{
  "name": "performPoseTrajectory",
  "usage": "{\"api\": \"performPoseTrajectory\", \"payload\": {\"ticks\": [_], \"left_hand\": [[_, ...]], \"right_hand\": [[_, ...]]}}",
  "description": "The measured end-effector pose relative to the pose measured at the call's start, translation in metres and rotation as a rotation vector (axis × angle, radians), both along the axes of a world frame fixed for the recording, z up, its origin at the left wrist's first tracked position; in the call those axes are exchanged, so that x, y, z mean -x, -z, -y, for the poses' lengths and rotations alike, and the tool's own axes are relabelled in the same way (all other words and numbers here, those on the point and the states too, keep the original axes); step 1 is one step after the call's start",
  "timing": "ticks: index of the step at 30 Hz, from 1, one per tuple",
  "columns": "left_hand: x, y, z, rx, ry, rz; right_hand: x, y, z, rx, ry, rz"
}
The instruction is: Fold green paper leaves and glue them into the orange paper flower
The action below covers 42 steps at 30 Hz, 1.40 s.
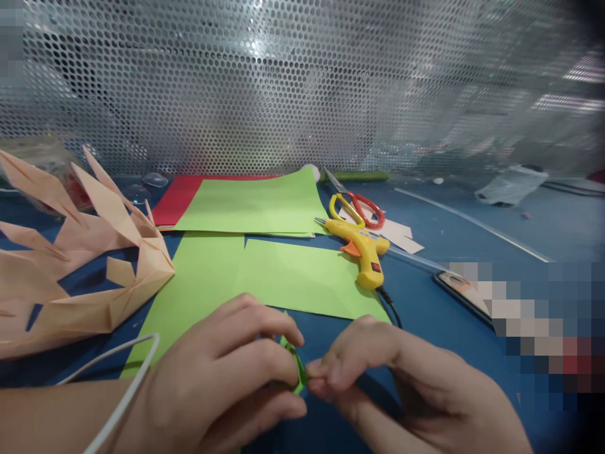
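Note:
Near the front of the table, my left hand (236, 372) is closed around a small folded piece of green paper (299, 366). Thumb and fingertips of my right hand (392, 378) pinch that paper's right edge. Most of the piece is hidden by my fingers, so its full shape does not show. Just beyond my hands lie sheets of light green paper (297, 271). A yellow glue gun (362, 243) with an orange trigger rests at their right, its nozzle pointing left.
Peach folded-paper shapes (118, 302) stand at the left. Behind are a stacked green sheet (250, 202), red paper (172, 200) and scissors (366, 211) with red and yellow handles. A phone (466, 296) lies right. A perforated metal panel (283, 94) closes off the back.

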<state>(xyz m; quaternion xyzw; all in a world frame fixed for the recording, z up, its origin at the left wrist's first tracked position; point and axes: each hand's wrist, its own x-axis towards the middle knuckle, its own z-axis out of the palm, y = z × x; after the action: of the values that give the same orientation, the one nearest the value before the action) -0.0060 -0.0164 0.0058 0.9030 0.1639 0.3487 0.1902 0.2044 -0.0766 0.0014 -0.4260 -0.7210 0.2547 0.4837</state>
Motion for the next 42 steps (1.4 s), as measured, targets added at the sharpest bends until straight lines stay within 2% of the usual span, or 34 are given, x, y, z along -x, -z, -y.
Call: {"api": "performPoseTrajectory", "payload": {"ticks": [5, 11, 14, 17, 21, 24, 30, 34, 39, 42], "left_hand": [[0.002, 0.008, -0.001, 0.181, -0.003, 0.032], [0.0, 0.012, 0.002, 0.148, 0.0, 0.025], [-0.002, 0.006, 0.0, 0.129, 0.039, -0.032], [-0.003, -0.002, -0.003, 0.13, 0.092, -0.044], [-0.003, -0.006, -0.005, 0.273, 0.162, -0.016], [-0.004, -0.004, -0.005, 0.373, 0.158, 0.012], [-0.003, -0.002, -0.003, 0.507, 0.184, 0.053], [0.0, -0.003, -0.004, 0.689, 0.207, 0.078], [0.0, 0.002, -0.002, 1.066, 0.139, 0.055], [-0.004, 0.006, -0.001, 1.254, 0.186, 0.069]], "right_hand": [[0.003, 0.003, -0.002, 0.074, -0.019, -0.096], [0.006, 0.009, 0.0, 0.074, -0.018, -0.092], [0.007, 0.01, -0.001, 0.066, 0.004, -0.057], [0.005, 0.009, -0.002, 0.053, -0.034, -0.056], [0.001, 0.01, -0.001, 0.025, -0.061, -0.071], [0.0, 0.009, -0.001, -0.009, -0.029, -0.015], [0.0, 0.008, -0.002, -0.054, -0.071, 0.025], [0.003, 0.011, -0.003, -0.05, -0.128, -0.009], [0.005, 0.013, -0.001, -0.048, -0.155, -0.093], [0.005, 0.011, -0.002, -0.067, -0.139, -0.088]]}}
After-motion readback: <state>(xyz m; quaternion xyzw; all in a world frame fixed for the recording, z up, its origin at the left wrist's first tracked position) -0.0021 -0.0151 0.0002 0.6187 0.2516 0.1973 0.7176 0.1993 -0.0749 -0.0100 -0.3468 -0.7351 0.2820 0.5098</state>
